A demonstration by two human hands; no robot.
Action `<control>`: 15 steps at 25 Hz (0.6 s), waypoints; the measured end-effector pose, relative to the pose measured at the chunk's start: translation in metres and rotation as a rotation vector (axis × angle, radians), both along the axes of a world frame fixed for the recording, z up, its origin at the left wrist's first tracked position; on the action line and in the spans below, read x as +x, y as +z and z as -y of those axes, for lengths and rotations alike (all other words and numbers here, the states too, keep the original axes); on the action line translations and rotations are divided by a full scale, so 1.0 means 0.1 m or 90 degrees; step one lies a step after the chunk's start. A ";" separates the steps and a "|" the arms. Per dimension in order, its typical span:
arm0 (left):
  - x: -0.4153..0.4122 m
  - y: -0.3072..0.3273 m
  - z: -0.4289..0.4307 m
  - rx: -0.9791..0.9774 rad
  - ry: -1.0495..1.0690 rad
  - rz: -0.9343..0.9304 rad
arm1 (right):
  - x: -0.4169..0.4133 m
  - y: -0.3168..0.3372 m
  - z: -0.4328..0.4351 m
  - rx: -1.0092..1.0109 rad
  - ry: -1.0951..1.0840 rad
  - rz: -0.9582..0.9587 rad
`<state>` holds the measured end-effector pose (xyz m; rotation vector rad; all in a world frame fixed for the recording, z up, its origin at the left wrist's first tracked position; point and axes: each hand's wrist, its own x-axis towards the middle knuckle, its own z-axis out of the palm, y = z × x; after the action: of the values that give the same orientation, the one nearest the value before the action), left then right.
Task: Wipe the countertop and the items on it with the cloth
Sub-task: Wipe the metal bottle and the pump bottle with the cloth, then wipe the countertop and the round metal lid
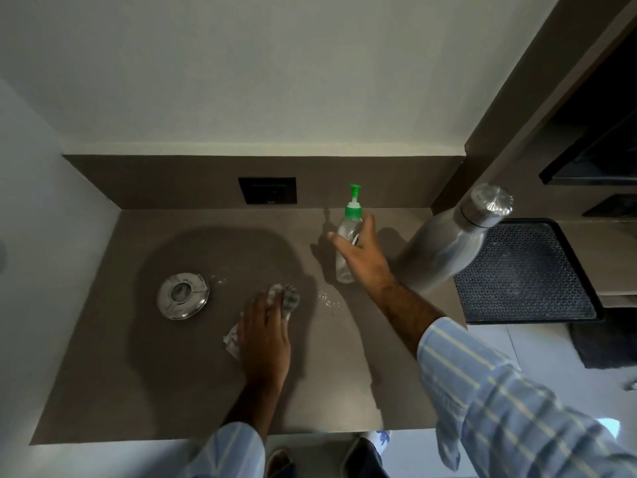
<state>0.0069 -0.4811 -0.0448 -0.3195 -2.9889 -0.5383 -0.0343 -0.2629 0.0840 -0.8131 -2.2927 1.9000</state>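
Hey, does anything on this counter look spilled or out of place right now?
Yes. Small whitish specks or droplets lie on the counter between the cloth and the pump bottle, and a few beside the steel dish. Nothing looks tipped or damaged.

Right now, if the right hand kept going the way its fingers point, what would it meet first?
The clear pump bottle: the right hand is spread open around it and may already touch it, though depth is hard to judge.
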 end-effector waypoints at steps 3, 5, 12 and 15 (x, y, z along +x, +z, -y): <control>-0.31 -0.18 -0.28 -0.061 0.014 -0.031 | -0.06 -0.12 -0.13 0.041 0.037 -0.018; -0.61 -0.10 -0.61 -0.056 -0.040 0.001 | -0.09 -0.14 -0.20 0.094 0.050 -0.044; 0.19 -0.04 -0.48 -0.036 -0.641 -0.006 | -0.15 -0.11 -0.17 0.135 0.037 -0.045; 0.63 0.04 -0.05 0.017 -0.638 0.054 | -0.02 -0.24 0.04 0.125 0.101 -0.015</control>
<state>0.0701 -0.4761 -0.0410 -1.8386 -2.6785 -0.6380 -0.0367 -0.2666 0.0596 -0.6007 -2.5466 1.6926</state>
